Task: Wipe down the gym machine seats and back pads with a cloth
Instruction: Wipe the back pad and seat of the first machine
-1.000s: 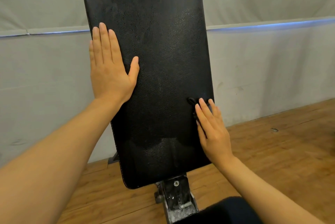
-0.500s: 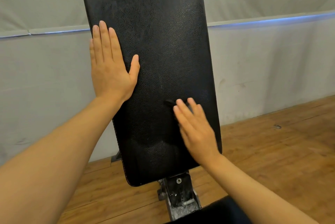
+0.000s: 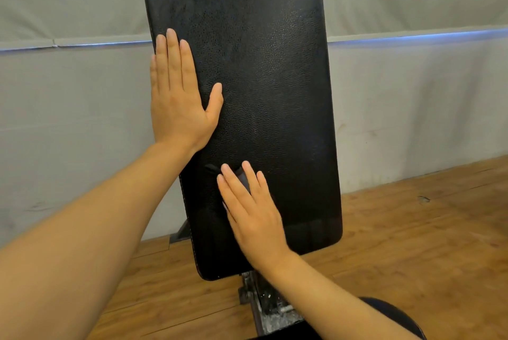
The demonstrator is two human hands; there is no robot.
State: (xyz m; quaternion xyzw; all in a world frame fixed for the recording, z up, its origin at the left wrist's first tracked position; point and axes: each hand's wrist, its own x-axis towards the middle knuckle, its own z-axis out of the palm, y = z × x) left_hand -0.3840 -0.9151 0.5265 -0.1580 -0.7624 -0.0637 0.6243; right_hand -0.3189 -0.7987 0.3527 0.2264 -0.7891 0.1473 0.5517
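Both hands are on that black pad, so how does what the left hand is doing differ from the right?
The left hand lies bare on the back pad, up near its left edge; the right hand sits lower, toward the middle. The left hand has nothing under it, while the right hand presses a dark cloth that peeks out between its fingers. The left hand's fingers point straight up; the right hand's angle up and left. Both lie flat with straight fingers.
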